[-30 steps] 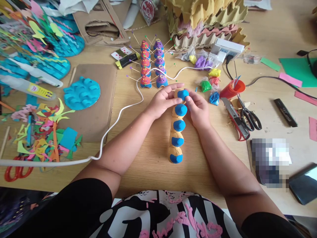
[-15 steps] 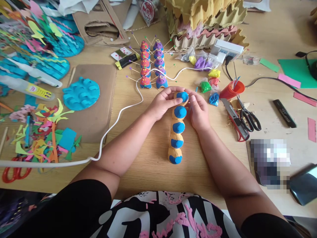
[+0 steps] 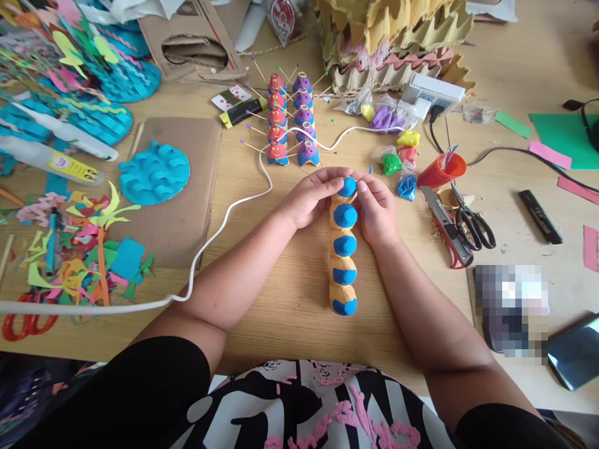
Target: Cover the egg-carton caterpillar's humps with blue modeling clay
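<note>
An orange egg-carton strip (image 3: pixel 343 262) with blue clay caps on its several bumps points toward me over the wooden table. My left hand (image 3: pixel 314 194) pinches its far end from the left, thumb against the last blue cap. On the right side of that same end, my right hand (image 3: pixel 375 202) has its fingers closed round the strip, its thumb near the cap. Beyond my hands stand a red-topped row of bumps (image 3: pixel 277 118) and a purple-topped row (image 3: pixel 304 118), both with pins sticking out. Fingertips behind the strip are partly hidden.
A white cable (image 3: pixel 227 215) crosses the table at left. Paper scraps (image 3: pixel 84 249) and a cardboard sheet (image 3: pixel 187 181) lie left. At right are an orange cup (image 3: pixel 433 173), a cutter (image 3: pixel 452 231), black scissors (image 3: pixel 472 227) and clay bags (image 3: pixel 392 163). Egg trays (image 3: pixel 397 75) are stacked behind.
The strip's near end has swung slightly right and down, so the strip now lies straighter in view. Both hands keep hold of its far end. The view has shifted slightly.
</note>
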A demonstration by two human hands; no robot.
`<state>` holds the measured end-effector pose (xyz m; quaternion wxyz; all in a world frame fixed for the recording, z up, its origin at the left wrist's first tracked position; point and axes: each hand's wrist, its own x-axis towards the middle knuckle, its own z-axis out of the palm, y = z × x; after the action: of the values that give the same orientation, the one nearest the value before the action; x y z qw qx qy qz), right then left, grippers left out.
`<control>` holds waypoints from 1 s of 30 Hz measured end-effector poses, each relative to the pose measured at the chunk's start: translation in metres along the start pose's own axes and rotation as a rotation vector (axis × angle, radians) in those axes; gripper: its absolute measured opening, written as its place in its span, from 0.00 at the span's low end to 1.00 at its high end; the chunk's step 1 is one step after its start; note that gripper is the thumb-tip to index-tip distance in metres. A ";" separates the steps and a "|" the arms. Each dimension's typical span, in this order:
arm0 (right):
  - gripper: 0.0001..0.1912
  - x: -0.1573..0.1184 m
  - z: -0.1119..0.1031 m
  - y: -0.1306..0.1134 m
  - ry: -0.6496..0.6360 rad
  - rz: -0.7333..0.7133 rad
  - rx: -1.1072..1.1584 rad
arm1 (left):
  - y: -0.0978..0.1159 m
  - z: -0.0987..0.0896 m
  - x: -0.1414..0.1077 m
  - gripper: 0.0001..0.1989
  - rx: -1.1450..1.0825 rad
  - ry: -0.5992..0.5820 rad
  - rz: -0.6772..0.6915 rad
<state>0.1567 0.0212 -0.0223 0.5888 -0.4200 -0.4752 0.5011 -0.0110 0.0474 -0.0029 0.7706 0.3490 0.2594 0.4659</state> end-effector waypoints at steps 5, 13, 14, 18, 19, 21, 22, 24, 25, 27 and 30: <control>0.27 -0.001 0.000 0.001 -0.004 0.014 -0.041 | -0.002 -0.009 0.002 0.18 -0.035 0.025 -0.095; 0.23 -0.001 -0.001 0.001 -0.046 -0.025 -0.041 | 0.000 -0.008 -0.001 0.19 -0.151 0.023 -0.123; 0.23 -0.001 -0.002 0.001 -0.048 -0.024 -0.031 | 0.001 -0.006 -0.001 0.18 -0.158 0.026 -0.123; 0.24 0.000 -0.001 0.000 -0.047 -0.015 -0.004 | 0.003 -0.001 -0.002 0.16 -0.180 0.039 -0.135; 0.25 0.000 -0.001 0.000 -0.046 -0.010 -0.009 | 0.003 -0.001 -0.002 0.15 -0.179 0.044 -0.136; 0.25 -0.001 -0.001 -0.001 -0.046 0.002 -0.026 | 0.003 -0.001 -0.002 0.16 -0.173 0.044 -0.132; 0.25 -0.001 -0.001 -0.001 -0.051 0.006 -0.032 | 0.002 -0.001 -0.002 0.17 -0.171 0.039 -0.128; 0.24 -0.002 -0.001 -0.002 -0.064 0.007 -0.025 | 0.002 -0.003 -0.001 0.20 -0.176 0.028 -0.129; 0.23 -0.002 -0.001 -0.002 -0.071 0.009 -0.016 | 0.002 -0.003 -0.001 0.21 -0.181 0.026 -0.132; 0.23 -0.002 -0.001 -0.002 -0.080 0.017 -0.001 | 0.001 -0.004 -0.001 0.22 -0.190 0.028 -0.138; 0.23 -0.002 -0.001 -0.001 -0.077 0.031 0.000 | 0.001 -0.004 -0.001 0.22 -0.187 0.032 -0.138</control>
<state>0.1576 0.0189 -0.0213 0.5623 -0.4077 -0.4908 0.5261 -0.0148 0.0480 -0.0040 0.8257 0.2497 0.2505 0.4394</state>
